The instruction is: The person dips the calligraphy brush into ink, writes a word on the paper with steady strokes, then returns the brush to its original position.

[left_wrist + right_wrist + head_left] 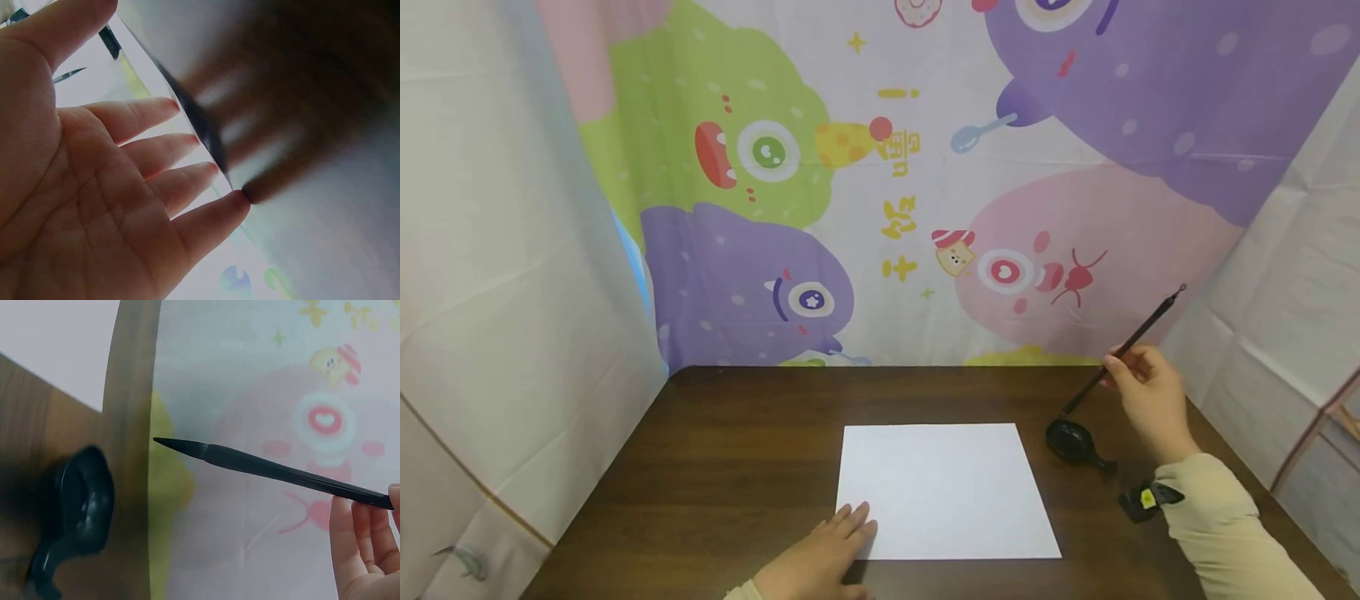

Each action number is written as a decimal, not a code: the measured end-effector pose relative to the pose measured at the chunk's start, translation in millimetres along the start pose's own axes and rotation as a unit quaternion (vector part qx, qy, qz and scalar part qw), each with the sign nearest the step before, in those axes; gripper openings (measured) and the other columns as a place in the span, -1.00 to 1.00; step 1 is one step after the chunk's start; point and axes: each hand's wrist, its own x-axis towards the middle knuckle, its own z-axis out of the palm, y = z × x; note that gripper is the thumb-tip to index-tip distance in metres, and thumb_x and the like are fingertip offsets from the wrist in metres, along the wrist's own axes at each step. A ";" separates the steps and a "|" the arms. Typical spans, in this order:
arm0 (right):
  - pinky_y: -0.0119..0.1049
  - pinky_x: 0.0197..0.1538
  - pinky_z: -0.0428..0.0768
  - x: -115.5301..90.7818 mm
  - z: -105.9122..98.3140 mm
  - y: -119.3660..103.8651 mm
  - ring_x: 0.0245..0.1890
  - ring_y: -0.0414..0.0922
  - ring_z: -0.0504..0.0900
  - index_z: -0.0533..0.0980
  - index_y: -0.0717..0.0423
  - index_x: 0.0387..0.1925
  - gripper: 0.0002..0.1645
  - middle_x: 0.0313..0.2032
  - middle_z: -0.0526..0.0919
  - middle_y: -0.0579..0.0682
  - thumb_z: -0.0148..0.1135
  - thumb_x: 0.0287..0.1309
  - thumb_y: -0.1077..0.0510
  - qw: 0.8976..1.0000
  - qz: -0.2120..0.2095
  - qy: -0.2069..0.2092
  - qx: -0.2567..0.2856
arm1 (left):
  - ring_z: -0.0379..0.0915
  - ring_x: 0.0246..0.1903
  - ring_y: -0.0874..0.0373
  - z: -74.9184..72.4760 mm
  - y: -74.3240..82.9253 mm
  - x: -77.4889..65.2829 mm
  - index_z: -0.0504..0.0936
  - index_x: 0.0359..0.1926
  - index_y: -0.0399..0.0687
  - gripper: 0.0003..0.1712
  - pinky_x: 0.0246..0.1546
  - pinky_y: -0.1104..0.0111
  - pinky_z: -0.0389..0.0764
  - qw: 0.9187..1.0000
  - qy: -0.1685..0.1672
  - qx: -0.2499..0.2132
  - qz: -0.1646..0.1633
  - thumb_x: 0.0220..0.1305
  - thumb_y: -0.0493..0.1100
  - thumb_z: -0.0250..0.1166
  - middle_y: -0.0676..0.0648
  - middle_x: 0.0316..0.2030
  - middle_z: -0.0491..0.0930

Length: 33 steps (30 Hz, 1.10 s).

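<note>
A black calligraphy brush (pixel 1152 322) is pinched between the thumb and fingers of my right hand (pixel 1152 412). It slants, with its hanging loop up and its bristles down by a black gourd-shaped ink dish (pixel 1070 440). In the right wrist view the dark, pointed brush tip (pixel 178 446) stands apart from the dish (pixel 84 500). My left hand (pixel 820 554) has its fingers extended, fingertips resting on the lower left edge of a blank white sheet of paper (pixel 951 492). In the left wrist view the palm (pixel 94 194) faces the camera.
The paper lies flat on a dark brown wooden table (pixel 722 467), left of the ink dish. Behind the table hangs a cloth (pixel 865 317) printed with cartoon monsters. Pale cloth walls (pixel 497 333) flank both sides. A black wrist device (pixel 1141 500) sits at my right cuff.
</note>
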 end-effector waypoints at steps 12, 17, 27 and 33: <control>-0.53 -0.30 0.67 -5.2 39.0 -18.2 -0.38 -0.43 0.67 0.42 0.44 -0.15 -0.75 -0.34 0.62 -0.33 0.21 0.28 0.29 0.998 -0.024 -0.047 0.022 | 0.13 0.42 -0.26 -1.1 -0.7 -0.3 0.31 0.40 -0.12 -0.04 0.33 -0.11 0.32 1.000 -0.009 -0.020 -0.014 0.08 0.21 0.41 -0.25 0.45 0.21; -0.52 -0.27 0.68 -8.5 55.9 -23.9 -0.34 -0.43 0.66 0.41 0.45 -0.11 -0.71 -0.30 0.62 -0.32 0.21 0.28 0.27 0.997 -0.018 -0.069 0.042 | 0.13 0.43 -0.26 -0.3 -1.8 -1.8 0.31 0.41 -0.12 -0.03 0.33 -0.10 0.31 1.000 -0.007 -0.023 -0.019 0.07 0.21 0.42 -0.24 0.45 0.20; -0.48 -0.23 0.69 -16.8 91.0 -28.6 -0.31 -0.37 0.71 0.42 0.48 -0.14 -0.73 -0.31 0.63 -0.33 0.21 0.27 0.30 0.990 -0.027 -0.115 0.081 | 0.14 0.41 -0.31 0.0 -5.0 -6.6 0.33 0.39 -0.20 0.00 0.30 -0.16 0.32 0.999 0.000 -0.025 -0.026 0.04 0.23 0.43 -0.28 0.44 0.21; -0.44 -0.21 0.70 -23.2 115.0 -32.6 -0.33 -0.35 0.69 0.46 0.43 -0.17 -0.79 -0.30 0.66 -0.06 0.22 0.25 0.32 0.986 -0.044 -0.140 0.076 | 0.13 0.41 -0.31 -0.2 -5.1 -6.8 0.34 0.38 -0.18 -0.02 0.32 -0.14 0.30 0.999 -0.008 -0.031 -0.034 0.04 0.22 0.44 -0.27 0.44 0.22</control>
